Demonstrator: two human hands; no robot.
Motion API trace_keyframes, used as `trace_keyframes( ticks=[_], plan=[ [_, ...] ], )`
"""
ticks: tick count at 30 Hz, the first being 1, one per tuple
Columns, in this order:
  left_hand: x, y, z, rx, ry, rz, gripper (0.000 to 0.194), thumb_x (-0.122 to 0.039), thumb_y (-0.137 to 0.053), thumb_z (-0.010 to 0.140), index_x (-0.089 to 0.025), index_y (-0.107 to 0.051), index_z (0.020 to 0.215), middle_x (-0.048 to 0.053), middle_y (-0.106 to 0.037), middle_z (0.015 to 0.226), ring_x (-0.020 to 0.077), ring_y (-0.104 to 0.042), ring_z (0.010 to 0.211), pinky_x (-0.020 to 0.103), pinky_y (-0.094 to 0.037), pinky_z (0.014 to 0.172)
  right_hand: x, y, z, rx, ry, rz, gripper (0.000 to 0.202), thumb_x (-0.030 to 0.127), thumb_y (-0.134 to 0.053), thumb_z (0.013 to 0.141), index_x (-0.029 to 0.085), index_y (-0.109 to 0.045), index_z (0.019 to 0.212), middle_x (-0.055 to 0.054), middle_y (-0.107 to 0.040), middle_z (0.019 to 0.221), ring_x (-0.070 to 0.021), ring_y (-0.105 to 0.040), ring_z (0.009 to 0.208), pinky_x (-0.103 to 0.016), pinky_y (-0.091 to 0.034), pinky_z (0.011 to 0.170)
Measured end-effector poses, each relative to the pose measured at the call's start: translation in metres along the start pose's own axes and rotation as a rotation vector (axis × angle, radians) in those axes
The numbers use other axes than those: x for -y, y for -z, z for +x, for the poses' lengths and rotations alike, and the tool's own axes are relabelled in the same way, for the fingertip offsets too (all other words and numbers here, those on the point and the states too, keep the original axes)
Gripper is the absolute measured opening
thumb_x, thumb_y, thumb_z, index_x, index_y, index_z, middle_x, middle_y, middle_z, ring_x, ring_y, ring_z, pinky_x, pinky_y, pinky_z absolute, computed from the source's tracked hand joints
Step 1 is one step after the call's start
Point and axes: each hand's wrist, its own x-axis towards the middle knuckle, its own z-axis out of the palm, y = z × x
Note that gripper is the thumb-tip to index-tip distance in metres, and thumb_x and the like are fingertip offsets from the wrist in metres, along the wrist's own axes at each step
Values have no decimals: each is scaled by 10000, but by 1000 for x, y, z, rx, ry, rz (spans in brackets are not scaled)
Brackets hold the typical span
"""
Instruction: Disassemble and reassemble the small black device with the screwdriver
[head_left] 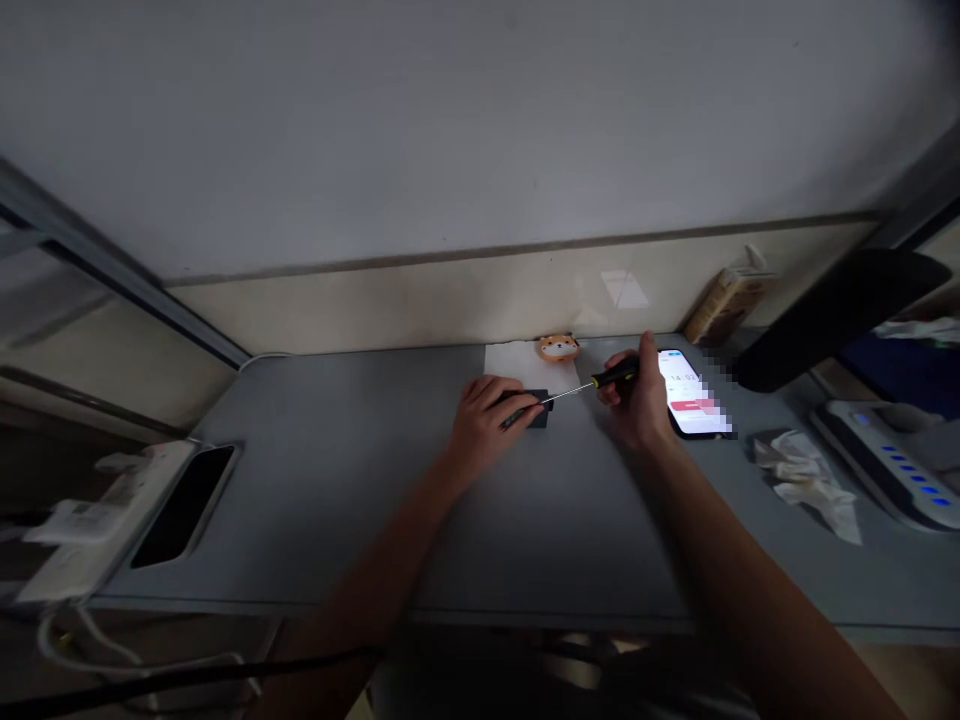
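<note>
My left hand (487, 415) is closed on a small dark block-shaped item (538, 413) at the middle of the grey table. Its fingers cover much of that item, so I cannot make out what kind it is. In my right hand (641, 400) is a screwdriver (616, 375) with a black and yellow handle, gripped with the thumb up. The thin metal shaft points left, and its tip reaches the dark item near my left fingertips. Whether the tip sits in a screw is too small to tell.
Behind my hands lie a white paper sheet (510, 358) and an orange animal-faced item (557, 347). A lit phone (694, 400), crumpled tissue (810, 475), a carton (727, 300), a black cylinder (832, 320) and a device with blue lights (892, 465) stand right. Another phone (187, 505) lies left.
</note>
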Motion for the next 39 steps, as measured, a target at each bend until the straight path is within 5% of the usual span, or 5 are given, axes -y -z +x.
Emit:
trace_keyframes(
  ticks=[9,39],
  plan=[
    [1,0,-4,65,39,23,225,-439,-654,973,-245,-719,1067,41,-733,974,195,-671,918,348,-473,859,1,3,3,-32,47,-18,665,867,-616,697,220,-537,565,59,-397,377,-70,-354,316,-248,-226,340],
    [-1,2,1,-7,-72,21,88,-253,-633,990,-237,-719,982,29,-696,917,169,-653,860,320,-499,793,0,1,1,-81,9,-21,661,859,-672,633,214,-564,539,45,-436,423,-70,-381,357,-234,-237,328]
  ],
)
